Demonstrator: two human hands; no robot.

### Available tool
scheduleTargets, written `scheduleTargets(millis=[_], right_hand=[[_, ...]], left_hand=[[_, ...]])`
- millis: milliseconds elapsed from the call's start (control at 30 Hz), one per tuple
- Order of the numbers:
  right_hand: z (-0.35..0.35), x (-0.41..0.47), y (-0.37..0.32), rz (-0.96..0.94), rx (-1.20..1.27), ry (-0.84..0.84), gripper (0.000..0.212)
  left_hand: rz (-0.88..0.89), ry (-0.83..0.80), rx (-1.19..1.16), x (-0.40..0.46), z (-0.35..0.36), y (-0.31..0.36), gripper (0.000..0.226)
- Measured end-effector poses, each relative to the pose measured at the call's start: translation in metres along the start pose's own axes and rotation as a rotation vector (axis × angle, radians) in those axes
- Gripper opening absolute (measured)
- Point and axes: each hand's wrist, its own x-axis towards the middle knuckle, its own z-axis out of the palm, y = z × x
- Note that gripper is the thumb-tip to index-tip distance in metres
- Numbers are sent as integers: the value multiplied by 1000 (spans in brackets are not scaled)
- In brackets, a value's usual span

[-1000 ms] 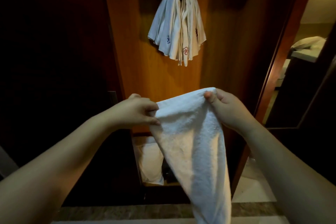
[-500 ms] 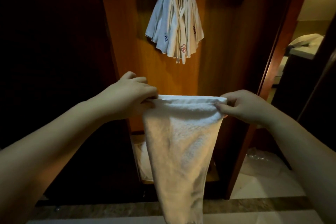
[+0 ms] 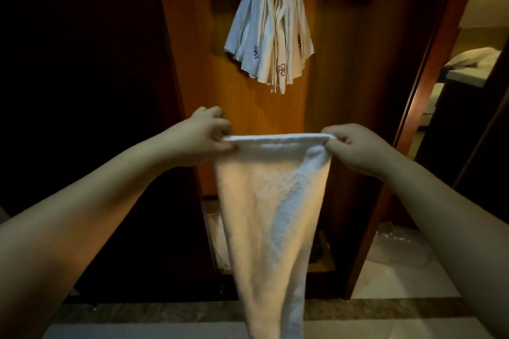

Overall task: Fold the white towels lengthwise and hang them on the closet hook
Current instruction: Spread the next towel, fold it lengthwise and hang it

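Since a second ago, both hands have drawn apart, pulling the white towel's bunched top edge flat and level.

Left hand and right hand each pinch a top corner; its long axis hangs straight down before the closet panel. Above, hung towels show small blue and red embroidered marks, unreadable.

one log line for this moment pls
left hand: pinches top edge | right hand: pinches top edge | white terry towel: stretched, hanging | bundle of white towels: on hook
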Motion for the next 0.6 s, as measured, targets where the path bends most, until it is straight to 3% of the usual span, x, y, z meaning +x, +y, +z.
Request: scheduleTargets(millis=[67, 133, 300, 433, 600], right_hand=[[10, 0, 2, 46, 129, 197, 24], [24, -1, 3, 99, 199, 260, 23], [33, 1, 1, 91, 540, 447, 21], [43, 5, -4, 183, 803, 550, 31], [48, -5, -4, 115, 590, 659, 25]], left_hand=[[-153, -20, -690, -9, 8, -2, 18], [-185, 39, -990, -18, 25, 1, 18], [-132, 420, -1195, -25, 45, 25, 18], [-98, 752, -934, -35, 52, 49, 10], [-110, 767, -1027, -40, 49, 50, 7]])
